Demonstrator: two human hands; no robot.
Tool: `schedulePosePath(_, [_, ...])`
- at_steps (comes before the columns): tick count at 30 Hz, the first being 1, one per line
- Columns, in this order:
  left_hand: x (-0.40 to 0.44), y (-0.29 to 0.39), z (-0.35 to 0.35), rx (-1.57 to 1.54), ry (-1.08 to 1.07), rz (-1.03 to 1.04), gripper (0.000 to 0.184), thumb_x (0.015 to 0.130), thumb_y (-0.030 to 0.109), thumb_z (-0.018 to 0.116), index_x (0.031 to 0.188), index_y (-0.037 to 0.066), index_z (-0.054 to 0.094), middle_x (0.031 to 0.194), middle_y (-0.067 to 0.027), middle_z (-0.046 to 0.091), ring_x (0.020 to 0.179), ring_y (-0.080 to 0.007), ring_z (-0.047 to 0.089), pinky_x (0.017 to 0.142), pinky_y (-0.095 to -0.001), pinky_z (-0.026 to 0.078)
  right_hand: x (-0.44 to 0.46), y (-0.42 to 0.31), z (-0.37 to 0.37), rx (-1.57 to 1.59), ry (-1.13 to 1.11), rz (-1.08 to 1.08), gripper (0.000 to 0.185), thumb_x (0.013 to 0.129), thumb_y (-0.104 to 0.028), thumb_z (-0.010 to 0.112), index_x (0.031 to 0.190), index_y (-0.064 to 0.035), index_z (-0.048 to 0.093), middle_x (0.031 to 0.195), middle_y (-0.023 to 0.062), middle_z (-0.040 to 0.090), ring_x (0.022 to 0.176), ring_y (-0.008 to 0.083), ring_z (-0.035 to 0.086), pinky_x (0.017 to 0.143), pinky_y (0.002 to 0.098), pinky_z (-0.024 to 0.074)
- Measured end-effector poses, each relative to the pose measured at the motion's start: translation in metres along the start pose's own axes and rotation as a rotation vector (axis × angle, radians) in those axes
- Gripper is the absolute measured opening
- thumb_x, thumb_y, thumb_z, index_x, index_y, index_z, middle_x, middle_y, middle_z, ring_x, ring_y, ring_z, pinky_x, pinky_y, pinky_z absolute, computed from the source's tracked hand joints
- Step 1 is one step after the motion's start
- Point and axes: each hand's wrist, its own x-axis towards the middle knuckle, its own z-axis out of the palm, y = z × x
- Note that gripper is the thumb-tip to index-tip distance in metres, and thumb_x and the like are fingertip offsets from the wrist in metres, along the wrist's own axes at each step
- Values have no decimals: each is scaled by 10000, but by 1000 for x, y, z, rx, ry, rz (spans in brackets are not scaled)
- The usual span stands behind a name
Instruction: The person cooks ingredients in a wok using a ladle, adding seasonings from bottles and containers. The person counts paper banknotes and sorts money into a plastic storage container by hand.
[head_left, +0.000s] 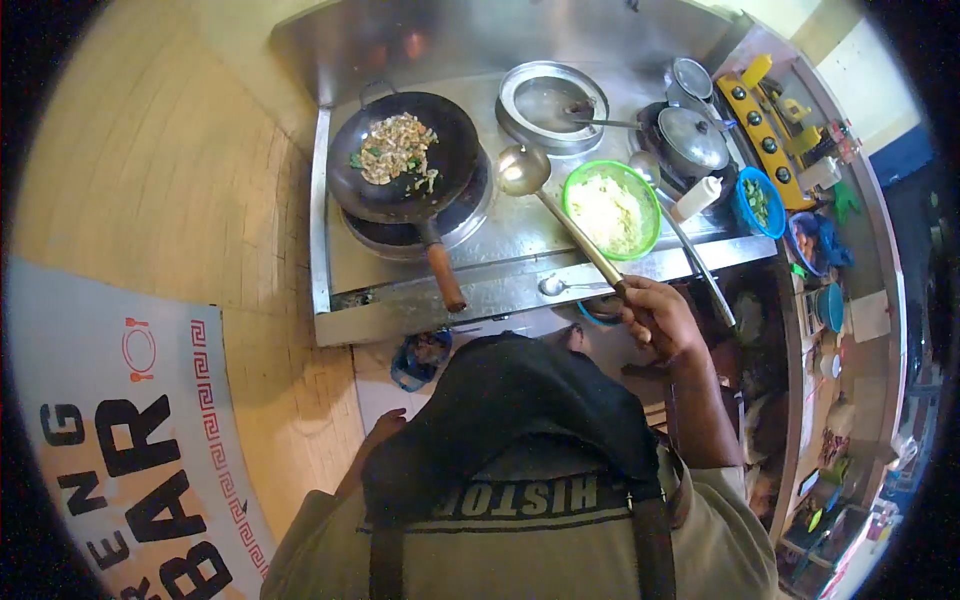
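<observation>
My right hand (658,318) is closed round the handle of a long metal ladle (580,237). The ladle's bowl is raised over the stove, between the wok and a green-rimmed bowl (655,225) of pale shredded vegetable. On the left burner sits a dark wok (350,130), its wooden handle pointing towards me. Chopped food (392,150) with green bits lies in the wok. Low beside my body is my left hand (386,424), mostly hidden by my dark clothing, so its fingers are hard to read. It touches neither the wok nor the ladle.
A ring-shaped metal burner (510,115) stands behind the ladle. Further right are a lidded pot (692,140), a white squeeze bottle (697,198), a second long utensil (697,262) and a blue bowl (742,205) of greens. A small spoon (553,286) lies on the front ledge.
</observation>
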Motion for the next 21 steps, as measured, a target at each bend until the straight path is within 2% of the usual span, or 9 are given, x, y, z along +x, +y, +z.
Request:
schedulePosePath(2, [7, -13, 4, 3, 19, 11, 470, 792, 187, 598, 1230, 39, 512, 1206, -157, 541, 1042, -229, 556, 871, -313, 465, 2, -7, 4, 142, -20, 48, 251, 880, -168, 474, 1053, 9, 513, 629, 16, 503, 389, 67, 409, 356, 190, 329])
schedulePosePath(4, [19, -38, 12, 354, -22, 157, 415, 819, 234, 558, 1184, 36, 553, 1212, -151, 547, 1070, -235, 552, 912, -303, 444, 12, -8, 6, 160, -67, 48, 255, 875, -186, 485, 1044, 4, 494, 642, 24, 509, 375, 63, 401, 324, 192, 326])
schedulePosePath(5, [14, -39, 13, 354, -16, 153, 415, 819, 234, 558, 1184, 36, 553, 1212, -151, 547, 1070, -235, 552, 912, -303, 444, 18, -8, 7, 181, -105, 48, 263, 870, -204, 496, 1036, -1, 475, 655, 33, 514, 362, 60, 393, 293, 195, 322])
schedulePosePath(7, [2, -38, 15, 435, -93, 308, 406, 830, 254, 565, 1174, 39, 563, 1199, -130, 564, 1058, -242, 556, 917, -312, 439, 35, -10, 15, 221, -125, 68, 251, 869, -196, 496, 1042, -14, 489, 665, 25, 515, 374, 61, 397, 289, 195, 315])
schedulePosePath(13, [-25, -19, 31, 115, -65, 58, 405, 837, 248, 564, 1184, 37, 556, 1189, -123, 568, 1053, -229, 555, 914, -311, 438, 113, -5, 45, 293, -277, 125, 261, 875, -210, 501, 1074, -41, 499, 680, 17, 521, 409, 54, 420, 287, 182, 318])
schedulePosePath(16, [-37, -8, 38, 51, -58, 12, 405, 841, 245, 564, 1188, 37, 552, 1184, -120, 571, 1051, -222, 555, 912, -310, 438, 163, 12, 63, 345, -371, 159, 132, 887, -200, 488, 948, -84, 504, 672, 8, 518, 406, 58, 392, 339, 188, 323])
schedulePosePath(19, [-45, 8, 41, 15, -58, -24, 405, 845, 242, 564, 1193, 36, 548, 1179, -117, 573, 1048, -216, 555, 910, -309, 438, 197, 25, 81, 295, -356, 164, 121, 888, -224, 491, 868, -106, 509, 670, 1, 522, 389, 75, 367, 356, 222, 305])
schedulePosePath(20, [-43, 19, 37, 10, -59, -34, 405, 846, 241, 564, 1195, 36, 547, 1177, -116, 574, 1047, -213, 555, 910, -309, 438, 226, 44, 75, 168, -363, 192, 141, 887, -240, 488, 834, -116, 530, 654, -10, 508, 404, 87, 370, 362, 251, 285])
schedulePosePath(21, [-34, 23, 35, 15, -71, -39, 405, 847, 240, 564, 1196, 35, 545, 1176, -115, 575, 1047, -211, 555, 909, -309, 438, 225, 41, 87, 215, -319, 177, 167, 891, -243, 472, 815, -114, 546, 645, -15, 489, 441, 85, 381, 374, 255, 279])
